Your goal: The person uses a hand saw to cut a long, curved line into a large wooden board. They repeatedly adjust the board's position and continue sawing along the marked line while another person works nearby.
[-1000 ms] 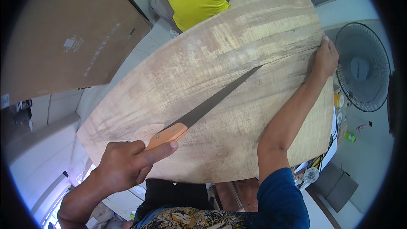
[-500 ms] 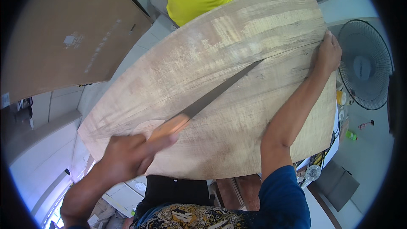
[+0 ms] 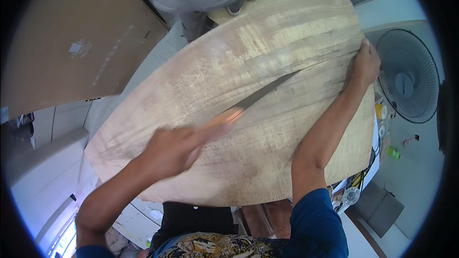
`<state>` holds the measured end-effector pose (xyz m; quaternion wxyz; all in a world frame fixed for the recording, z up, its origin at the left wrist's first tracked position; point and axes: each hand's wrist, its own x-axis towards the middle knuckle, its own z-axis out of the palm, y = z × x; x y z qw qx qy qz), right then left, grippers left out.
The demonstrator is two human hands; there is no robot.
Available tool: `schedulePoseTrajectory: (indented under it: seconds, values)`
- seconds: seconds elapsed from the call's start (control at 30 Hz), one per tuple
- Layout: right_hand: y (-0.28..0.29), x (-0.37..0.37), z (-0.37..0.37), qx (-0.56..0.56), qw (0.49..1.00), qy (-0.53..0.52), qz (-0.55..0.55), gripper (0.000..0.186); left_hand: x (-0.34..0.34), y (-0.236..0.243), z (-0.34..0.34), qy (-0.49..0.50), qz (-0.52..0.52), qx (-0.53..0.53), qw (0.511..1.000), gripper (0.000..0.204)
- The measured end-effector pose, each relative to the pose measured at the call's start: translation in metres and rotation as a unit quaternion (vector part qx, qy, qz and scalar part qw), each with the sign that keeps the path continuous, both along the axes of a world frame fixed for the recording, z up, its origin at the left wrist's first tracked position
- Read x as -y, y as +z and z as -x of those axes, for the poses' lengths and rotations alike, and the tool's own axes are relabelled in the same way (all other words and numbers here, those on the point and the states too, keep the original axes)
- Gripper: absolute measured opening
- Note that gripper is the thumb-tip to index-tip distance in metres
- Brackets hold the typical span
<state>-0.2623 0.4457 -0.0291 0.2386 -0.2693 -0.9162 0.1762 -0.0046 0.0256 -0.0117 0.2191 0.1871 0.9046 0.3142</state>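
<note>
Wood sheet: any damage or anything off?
Yes. The wood sheet has a long split running from its right edge, by the right hand, toward the middle, and the knife blade lies along it. The left hand grips the handle. The surface is also blotchy, with pale worn patches.

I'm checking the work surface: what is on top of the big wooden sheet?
On the wooden sheet lies a long knife gripped by the left hand; the right hand presses its far edge. Whatever is beneath is covered.

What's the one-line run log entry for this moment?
left hand: grips knife, blade flat on wood sheet | right hand: pressing sheet's right edge | nearby: fan, cardboard
</note>
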Motion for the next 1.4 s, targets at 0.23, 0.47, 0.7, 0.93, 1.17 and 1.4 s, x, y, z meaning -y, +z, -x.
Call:
schedulePoseTrajectory:
  seconds: [0.23, 0.47, 0.7, 0.93, 1.17, 1.4]
  values:
    - [0.011, -0.007, -0.008, -0.025, 0.999, -0.017, 0.012, 0.047, 0.018, 0.037, -0.008, -0.046, 0.049, 0.009, 0.998, 0.078]
    - [0.0, 0.016, -0.004, -0.001, 1.0, -0.007, 0.031, 0.05, -0.066, -0.032, 0.073, -0.002, -0.085, -0.089, 0.992, 0.073]
    - [0.009, -0.008, -0.005, -0.018, 0.999, -0.018, 0.031, 0.044, 0.054, 0.069, -0.032, -0.02, 0.031, 0.001, 0.999, 0.08]
    - [-0.017, 0.001, 0.006, -0.009, 0.997, 0.024, 0.077, 0.046, -0.046, -0.042, 0.073, -0.005, -0.102, -0.116, 0.988, 0.071]
    - [-0.01, -0.009, -0.003, -0.02, 0.999, -0.012, 0.024, 0.048, 0.026, 0.02, -0.002, -0.019, 0.018, -0.003, 1.0, 0.073]
    - [-0.003, -0.02, 0.002, -0.039, 0.997, 0.022, 0.055, 0.046, 0.01, 0.002, 0.018, -0.011, -0.003, 0.035, 0.999, 0.068]
